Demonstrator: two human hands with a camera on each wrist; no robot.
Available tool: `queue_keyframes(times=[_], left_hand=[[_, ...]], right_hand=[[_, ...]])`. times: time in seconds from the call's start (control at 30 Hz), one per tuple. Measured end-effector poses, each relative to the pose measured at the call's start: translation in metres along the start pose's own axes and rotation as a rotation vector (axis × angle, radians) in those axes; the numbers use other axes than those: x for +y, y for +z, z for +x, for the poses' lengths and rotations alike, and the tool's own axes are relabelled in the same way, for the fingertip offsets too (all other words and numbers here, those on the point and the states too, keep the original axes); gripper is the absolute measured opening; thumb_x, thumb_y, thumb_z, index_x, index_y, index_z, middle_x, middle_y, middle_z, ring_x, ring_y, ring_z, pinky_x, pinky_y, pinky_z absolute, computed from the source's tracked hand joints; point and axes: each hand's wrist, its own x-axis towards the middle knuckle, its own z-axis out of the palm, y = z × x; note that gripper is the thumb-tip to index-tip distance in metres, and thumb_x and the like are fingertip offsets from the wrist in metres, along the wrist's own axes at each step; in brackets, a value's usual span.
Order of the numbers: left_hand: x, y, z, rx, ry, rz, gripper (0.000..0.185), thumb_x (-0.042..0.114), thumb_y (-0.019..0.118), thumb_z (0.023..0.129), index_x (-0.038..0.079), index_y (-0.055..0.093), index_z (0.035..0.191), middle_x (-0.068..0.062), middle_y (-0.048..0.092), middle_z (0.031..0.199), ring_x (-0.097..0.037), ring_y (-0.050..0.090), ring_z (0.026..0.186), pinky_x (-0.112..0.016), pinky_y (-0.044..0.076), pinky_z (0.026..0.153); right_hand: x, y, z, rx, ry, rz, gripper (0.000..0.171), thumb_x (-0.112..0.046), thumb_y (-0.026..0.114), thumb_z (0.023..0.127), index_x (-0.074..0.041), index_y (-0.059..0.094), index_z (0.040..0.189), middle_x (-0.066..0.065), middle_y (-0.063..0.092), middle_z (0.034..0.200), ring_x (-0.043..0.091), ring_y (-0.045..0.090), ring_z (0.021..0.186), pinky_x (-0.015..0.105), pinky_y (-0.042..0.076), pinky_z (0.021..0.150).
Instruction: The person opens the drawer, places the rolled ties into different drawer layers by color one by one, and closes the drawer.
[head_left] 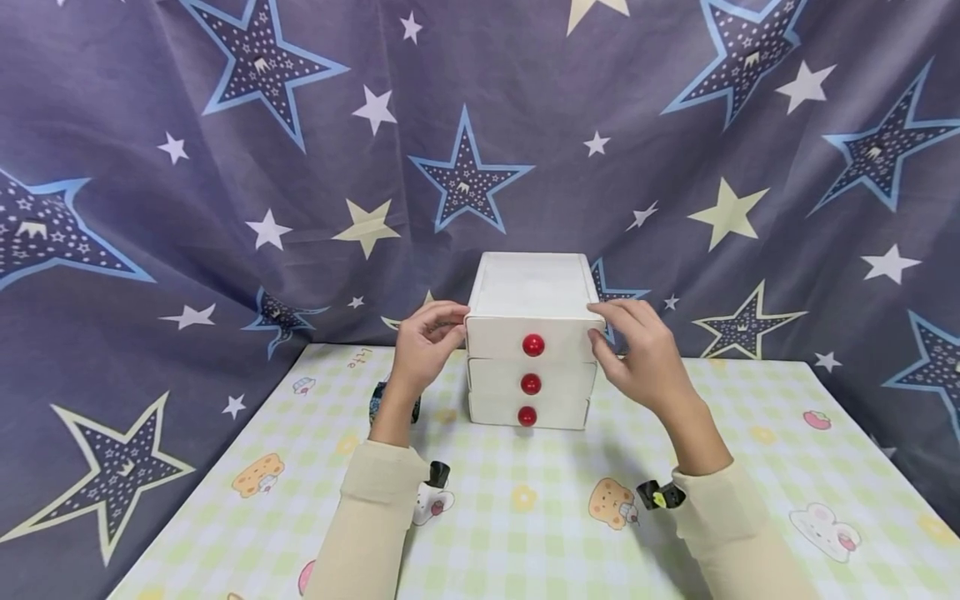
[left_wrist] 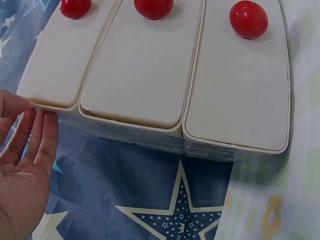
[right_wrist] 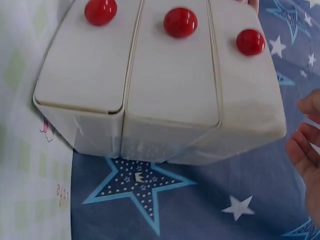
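- My left hand [head_left: 424, 343] has its fingers [left_wrist: 39, 134] straight and close together, tips touching the top left corner of the white drawer unit [head_left: 528, 337]; nothing is clasped.
- My right hand [head_left: 643, 357] lies with relaxed fingers on the top right corner; the wrist view cuts off all but a few fingertips [right_wrist: 303, 145], so I cannot tell how firmly they press.
- The unit stands at the back of the checked table mat [head_left: 525, 508], its three drawers apparently closed, each with a red knob [head_left: 533, 344].
- A dark object [head_left: 378, 398] sits half hidden behind my left wrist; I can't make it out.
- The starred cloth [head_left: 225, 192] hangs behind.
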Motion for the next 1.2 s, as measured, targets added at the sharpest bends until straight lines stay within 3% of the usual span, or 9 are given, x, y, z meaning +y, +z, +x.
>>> queue_keyframes(times=[0.17,0.3,0.5,0.77,0.9,1.07,1.2], left_hand=[[-0.019,-0.003,0.003,0.007,-0.007,-0.004,0.026,-0.016,0.067,0.090,-0.015,0.069,0.115,-0.030,0.062,0.120,-0.014,0.066,0.100,-0.027,0.057,0.086],[-0.025,-0.004,0.003,0.009,0.016,-0.010,0.025,-0.012,0.069,0.091,-0.011,0.071,0.116,-0.025,0.063,0.119,-0.012,0.066,0.100,-0.026,0.058,0.086],[-0.001,-0.001,-0.001,0.009,0.001,0.002,0.024,-0.015,0.067,0.090,-0.016,0.068,0.115,-0.029,0.062,0.118,-0.017,0.067,0.100,-0.028,0.058,0.087],[0.006,0.003,-0.001,0.011,0.010,0.019,0.024,-0.016,0.067,0.090,-0.017,0.068,0.114,-0.031,0.063,0.117,-0.020,0.067,0.100,-0.029,0.058,0.087],[0.005,0.004,0.000,0.021,0.010,0.057,0.023,-0.015,0.067,0.090,-0.017,0.069,0.113,-0.030,0.063,0.116,-0.028,0.067,0.101,-0.034,0.059,0.088],[0.001,0.004,0.003,0.073,0.108,0.119,0.018,-0.016,0.063,0.091,-0.017,0.070,0.107,-0.030,0.063,0.113,-0.045,0.064,0.101,-0.034,0.059,0.089],[0.010,0.007,0.008,0.112,0.233,0.192,0.016,-0.015,0.064,0.090,-0.013,0.073,0.103,-0.022,0.067,0.109,-0.039,0.066,0.095,-0.028,0.059,0.086]], right_hand=[[0.018,0.002,-0.004,0.011,0.047,0.060,0.035,0.000,0.076,0.083,0.001,0.072,0.118,0.015,0.070,0.104,0.028,0.064,0.086,0.040,0.052,0.077],[0.029,0.003,-0.008,-0.002,0.089,0.119,0.036,0.002,0.079,0.082,0.001,0.073,0.118,0.014,0.072,0.104,0.028,0.068,0.087,0.030,0.055,0.079],[0.034,0.006,-0.010,-0.015,0.131,0.165,0.032,0.002,0.080,0.083,0.001,0.075,0.114,0.013,0.074,0.105,0.027,0.071,0.088,0.013,0.054,0.083],[0.032,0.003,-0.012,-0.044,0.175,0.153,0.032,0.000,0.081,0.084,0.000,0.075,0.115,0.013,0.075,0.105,0.026,0.073,0.085,0.029,0.060,0.078],[0.031,0.003,-0.014,-0.060,0.216,0.159,0.033,-0.001,0.082,0.085,0.000,0.075,0.117,0.012,0.076,0.105,0.024,0.074,0.085,0.021,0.059,0.078],[0.030,0.004,-0.015,-0.059,0.234,0.166,0.034,-0.001,0.083,0.084,-0.001,0.076,0.117,0.012,0.076,0.102,0.024,0.075,0.082,0.008,0.053,0.078],[0.030,0.004,-0.015,-0.058,0.232,0.174,0.036,-0.001,0.084,0.083,0.000,0.075,0.117,0.012,0.076,0.103,0.024,0.075,0.082,0.012,0.055,0.078]])
